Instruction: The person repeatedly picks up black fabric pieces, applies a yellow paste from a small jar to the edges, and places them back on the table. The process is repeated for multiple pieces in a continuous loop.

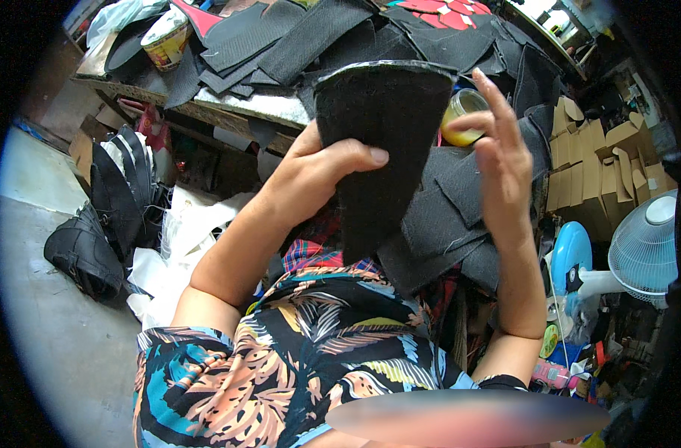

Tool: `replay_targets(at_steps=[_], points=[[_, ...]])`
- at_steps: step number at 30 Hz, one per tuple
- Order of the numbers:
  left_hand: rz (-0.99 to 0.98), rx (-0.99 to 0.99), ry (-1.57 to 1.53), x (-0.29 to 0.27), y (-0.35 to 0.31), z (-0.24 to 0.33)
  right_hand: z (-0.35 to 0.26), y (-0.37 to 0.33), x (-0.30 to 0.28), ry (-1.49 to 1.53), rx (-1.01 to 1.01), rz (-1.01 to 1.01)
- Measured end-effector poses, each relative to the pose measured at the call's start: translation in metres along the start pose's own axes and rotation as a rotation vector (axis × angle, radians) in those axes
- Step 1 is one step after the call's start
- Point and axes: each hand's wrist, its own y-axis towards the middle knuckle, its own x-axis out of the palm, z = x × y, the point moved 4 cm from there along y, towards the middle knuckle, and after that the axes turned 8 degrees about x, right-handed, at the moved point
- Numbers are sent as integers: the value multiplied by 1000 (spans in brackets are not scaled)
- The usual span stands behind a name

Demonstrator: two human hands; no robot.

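Note:
A black fabric piece [385, 112], wide and curved at its top with a pale edge and narrowing downward, is held up in front of me. My left hand [329, 164] grips its left side, thumb flat on the face and the other fingers hidden behind. My right hand [501, 153] is raised just right of the piece, apart from it, with fingers spread and the index finger pointing up. Behind that hand stands a clear jar [467, 108] with yellow contents. Dark grey fabric pieces [445, 190] lie overlapped below and between my hands.
Stacked dark fabric pieces [281, 41] cover the worktable [258, 104]. A printed tub [165, 46] stands at its far left. Black sewn items [105, 224] and white cloth [187, 231] lie at left. Brown cardboard boxes [602, 160] and a blue-white fan [647, 239] stand at right.

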Motion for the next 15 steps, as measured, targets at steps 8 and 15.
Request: replay_targets(at_steps=[8,15], points=[[-47,-122,80,16,-8,-19,-32,-2,7,637,173,48],[-300,281,1020,-29,34,-58,-22,81,-57,161,158,33]])
